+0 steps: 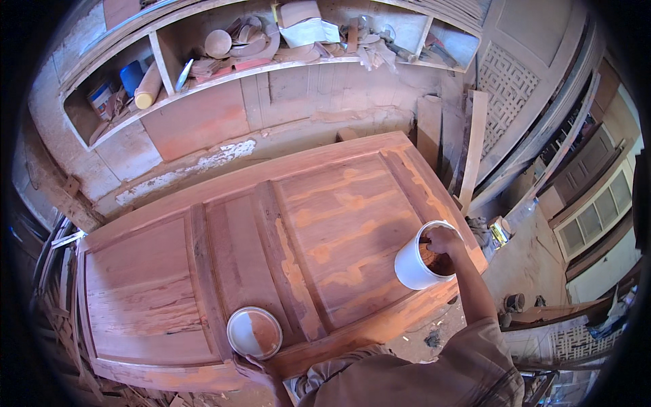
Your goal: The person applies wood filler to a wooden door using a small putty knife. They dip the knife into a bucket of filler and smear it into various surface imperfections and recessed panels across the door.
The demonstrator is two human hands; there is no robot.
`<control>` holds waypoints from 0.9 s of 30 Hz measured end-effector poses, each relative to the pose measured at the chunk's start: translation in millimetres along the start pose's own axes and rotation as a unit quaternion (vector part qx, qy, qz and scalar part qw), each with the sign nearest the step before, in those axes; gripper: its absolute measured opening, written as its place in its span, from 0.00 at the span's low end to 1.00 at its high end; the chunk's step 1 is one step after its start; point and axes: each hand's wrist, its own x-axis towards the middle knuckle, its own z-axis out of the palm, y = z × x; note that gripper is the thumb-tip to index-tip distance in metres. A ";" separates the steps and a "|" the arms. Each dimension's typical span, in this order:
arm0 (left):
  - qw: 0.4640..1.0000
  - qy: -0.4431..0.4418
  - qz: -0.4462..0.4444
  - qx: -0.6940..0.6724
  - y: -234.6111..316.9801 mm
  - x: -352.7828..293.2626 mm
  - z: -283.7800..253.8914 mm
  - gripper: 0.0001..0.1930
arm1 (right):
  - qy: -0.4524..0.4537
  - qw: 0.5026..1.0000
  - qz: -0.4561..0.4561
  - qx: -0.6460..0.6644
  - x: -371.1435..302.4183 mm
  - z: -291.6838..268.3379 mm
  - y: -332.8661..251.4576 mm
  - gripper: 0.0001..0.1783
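A large reddish-brown wooden panel door [234,258] lies flat before me, with orange-brown filler smeared in streaks over its right panel and rails. At its near edge my left hand [254,370] is closed on the rim of a round white lid [243,328], whose right half carries brown paste. On the right, a white bucket [413,268] with brown paste inside stands tilted in view on the door. My right hand [442,241] reaches into its mouth, fingers curled; whatever they hold is hidden.
Along the back wall runs a dusty shelf [156,57] crowded with wood scraps, a bottle [147,88] and a blue container [131,78]. Upright boards [473,142] and a lattice panel [508,85] lean at the back right. Scrap wood [64,319] is piled at the left.
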 end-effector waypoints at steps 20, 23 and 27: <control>1.000 0.009 0.008 0.022 4.2 3.8 -7.0 0.28 | -0.070 0.992 -0.096 0.040 -20.7 -34.4 -7.2 0.17; 1.000 0.007 0.011 0.013 0.4 5.0 -5.8 0.28 | -0.050 0.981 -0.108 0.151 -51.4 -49.6 20.4 0.17; 1.000 0.007 0.007 0.025 -4.4 4.1 -2.5 0.28 | 0.026 0.968 -0.056 0.243 -96.2 -40.2 34.6 0.16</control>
